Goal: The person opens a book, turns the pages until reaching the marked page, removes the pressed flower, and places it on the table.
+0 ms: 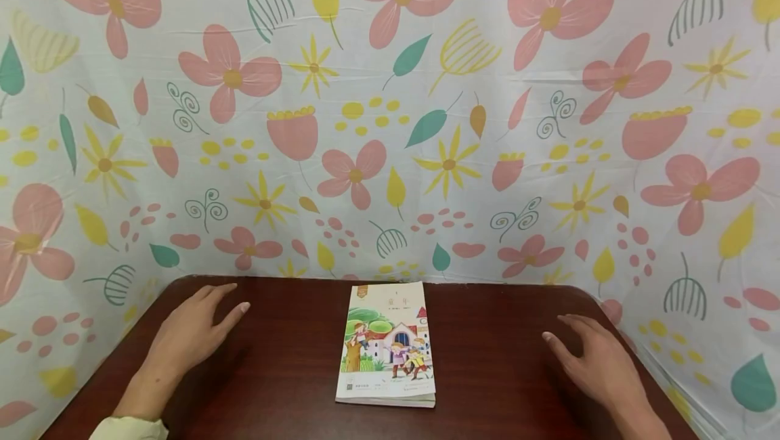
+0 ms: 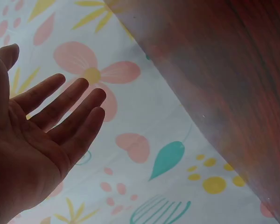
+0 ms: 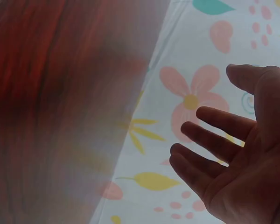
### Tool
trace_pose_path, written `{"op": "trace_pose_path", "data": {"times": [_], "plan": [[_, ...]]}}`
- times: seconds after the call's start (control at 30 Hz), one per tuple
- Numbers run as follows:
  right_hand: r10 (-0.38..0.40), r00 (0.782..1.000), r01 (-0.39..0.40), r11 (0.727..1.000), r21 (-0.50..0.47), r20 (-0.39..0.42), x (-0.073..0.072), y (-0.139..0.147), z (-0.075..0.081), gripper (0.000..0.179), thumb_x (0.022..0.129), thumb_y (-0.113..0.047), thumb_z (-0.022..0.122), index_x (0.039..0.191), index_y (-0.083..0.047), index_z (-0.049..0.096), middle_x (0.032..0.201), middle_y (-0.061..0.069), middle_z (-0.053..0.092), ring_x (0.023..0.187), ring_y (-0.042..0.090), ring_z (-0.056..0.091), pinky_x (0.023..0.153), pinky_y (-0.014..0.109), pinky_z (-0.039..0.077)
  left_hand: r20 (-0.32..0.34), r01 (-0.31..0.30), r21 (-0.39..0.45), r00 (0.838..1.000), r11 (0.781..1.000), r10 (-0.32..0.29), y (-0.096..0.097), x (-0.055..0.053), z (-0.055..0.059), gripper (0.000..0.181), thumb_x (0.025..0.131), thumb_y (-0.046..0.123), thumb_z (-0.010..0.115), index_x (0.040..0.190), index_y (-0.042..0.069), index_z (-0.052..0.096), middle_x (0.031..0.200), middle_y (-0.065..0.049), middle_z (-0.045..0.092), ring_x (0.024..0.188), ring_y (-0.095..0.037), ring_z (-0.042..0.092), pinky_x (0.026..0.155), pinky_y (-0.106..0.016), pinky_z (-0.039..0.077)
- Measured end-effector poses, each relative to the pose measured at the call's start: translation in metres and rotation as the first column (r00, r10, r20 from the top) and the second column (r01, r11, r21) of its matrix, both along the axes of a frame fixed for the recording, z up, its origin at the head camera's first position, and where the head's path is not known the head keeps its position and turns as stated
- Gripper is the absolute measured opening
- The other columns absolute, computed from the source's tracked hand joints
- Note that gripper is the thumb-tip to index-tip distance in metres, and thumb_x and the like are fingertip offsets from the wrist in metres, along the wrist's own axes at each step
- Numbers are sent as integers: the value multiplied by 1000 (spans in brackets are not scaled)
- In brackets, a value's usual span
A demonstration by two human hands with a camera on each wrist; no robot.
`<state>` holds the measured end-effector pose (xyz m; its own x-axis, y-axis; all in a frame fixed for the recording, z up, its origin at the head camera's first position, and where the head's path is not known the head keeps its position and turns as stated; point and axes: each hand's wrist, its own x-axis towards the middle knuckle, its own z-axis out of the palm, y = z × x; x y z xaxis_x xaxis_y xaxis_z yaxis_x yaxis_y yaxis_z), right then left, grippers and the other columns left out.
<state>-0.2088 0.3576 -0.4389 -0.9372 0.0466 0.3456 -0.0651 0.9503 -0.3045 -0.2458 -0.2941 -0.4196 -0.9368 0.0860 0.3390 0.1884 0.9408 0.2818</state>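
A paperback book [image 1: 390, 345] with an illustrated cover of children, trees and a house lies flat on the dark reddish-brown table [image 1: 280, 359], its cover facing up. To the left of the book, apart from it, my left hand [image 1: 187, 333] is held over the table with fingers extended and nothing in it. My right hand [image 1: 600, 362] is on the other side, also apart from the book, its fingers loosely extended. Both wrist views show a bare palm, the left hand [image 2: 51, 135] and the right hand [image 3: 233, 163], with spread, relaxed fingers.
A white cloth [image 1: 390, 223] printed with pink flowers, yellow shapes and green leaves hangs behind the table and along both its sides. The table's far edge meets this cloth just beyond the book. A pale sleeve cuff [image 1: 129, 428] shows at the left wrist.
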Motion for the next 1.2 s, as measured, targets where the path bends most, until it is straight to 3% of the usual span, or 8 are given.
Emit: {"op": "trace_pose_path", "data": {"times": [0.23, 0.43, 0.73, 0.9, 1.2], "plan": [[32, 998, -32, 999, -4, -55, 1, -11, 6, 68, 95, -59, 58, 126, 1, 64, 127, 27, 58, 115, 49, 53, 88, 64, 42, -11, 18, -4, 1000, 1000, -18, 12, 4, 3, 73, 96, 68, 45, 138, 9, 58, 132, -17, 60, 116, -41, 59, 87, -62, 47], [56, 998, -57, 998, -19, -41, 2, -20, 9, 67, 95, -58, 59, 127, 1, 63, 128, 27, 58, 117, 48, 53, 90, 64, 42, -31, 52, -4, 998, 999, -52, 27, 8, 2, 63, 97, 60, 53, 136, 11, 60, 130, -13, 62, 113, -36, 62, 86, -58, 49], [92, 993, -94, 995, -18, -67, 6, -39, 14, 61, 95, -54, 61, 124, -1, 65, 125, 22, 61, 116, 44, 56, 91, 61, 43, -32, 108, -14, 994, 994, -109, 49, 13, -1, 61, 96, 61, 54, 135, 15, 61, 128, -8, 63, 108, -31, 65, 83, -54, 52], [122, 989, -124, 992, -19, -84, 8, -51, 17, 57, 95, -52, 63, 124, -2, 66, 124, 18, 63, 115, 43, 58, 92, 61, 44, 2, 132, -6, 991, 991, -132, 61, 16, -3, 66, 94, 69, 49, 134, 19, 62, 127, -3, 64, 104, -25, 66, 80, -50, 53], [162, 982, -164, 986, -17, -100, 7, -68, 11, 45, 94, -42, 69, 120, -5, 69, 119, 12, 66, 112, 37, 62, 89, 57, 48, 141, 168, 48, 975, 985, -174, 81, 22, -6, 72, 86, 81, 42, 133, 29, 60, 123, 4, 65, 107, -18, 66, 82, -45, 54]]}}
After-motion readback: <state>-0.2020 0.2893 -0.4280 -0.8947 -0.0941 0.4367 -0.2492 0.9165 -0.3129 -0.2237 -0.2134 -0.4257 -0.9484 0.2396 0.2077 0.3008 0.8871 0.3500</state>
